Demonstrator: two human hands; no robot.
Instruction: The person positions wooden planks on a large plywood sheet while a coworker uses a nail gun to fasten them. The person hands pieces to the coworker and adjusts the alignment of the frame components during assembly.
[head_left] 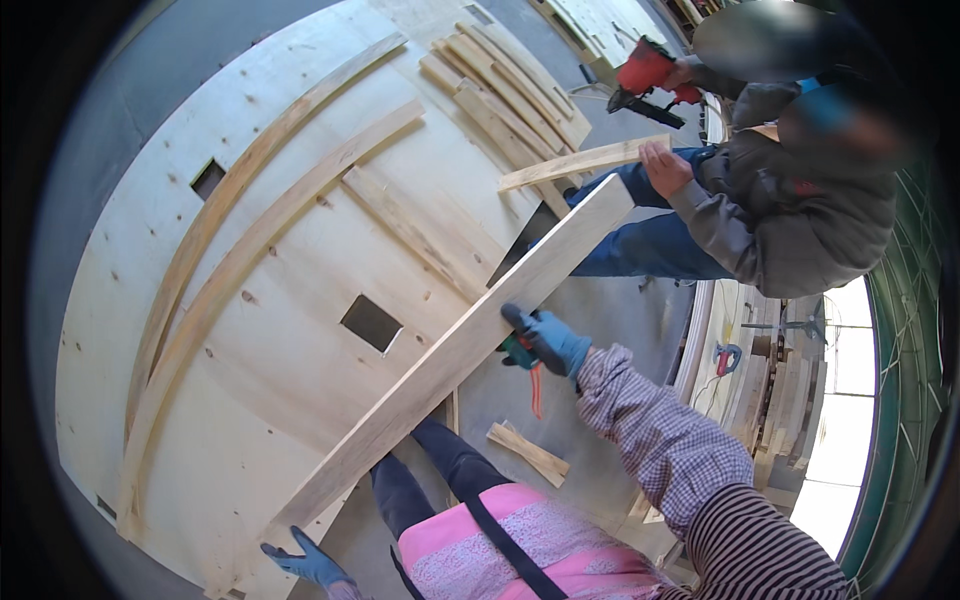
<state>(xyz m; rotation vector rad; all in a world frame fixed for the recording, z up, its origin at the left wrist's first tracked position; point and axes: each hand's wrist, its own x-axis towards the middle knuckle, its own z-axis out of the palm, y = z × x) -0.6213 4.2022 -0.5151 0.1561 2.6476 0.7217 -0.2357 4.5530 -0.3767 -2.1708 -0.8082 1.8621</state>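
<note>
A long, pale wooden board slants across the middle, from my lower left up to the right. My left hand, in a blue glove, is at the board's near end with fingers spread. My right hand, also blue-gloved, is closed beside the board's right edge, its dark fingertips against the wood. In that fist is a small hand tool with green and orange-red parts; the glove hides most of it, so its kind is unclear. Under the board's left side lies a large plywood panel with square cutouts.
Two long wooden strips lie along the panel, and a shorter plank is nearer. Several battens are piled at the far end. A co-worker stands at right with a red nail gun and a batten. Wood scraps lie on the floor.
</note>
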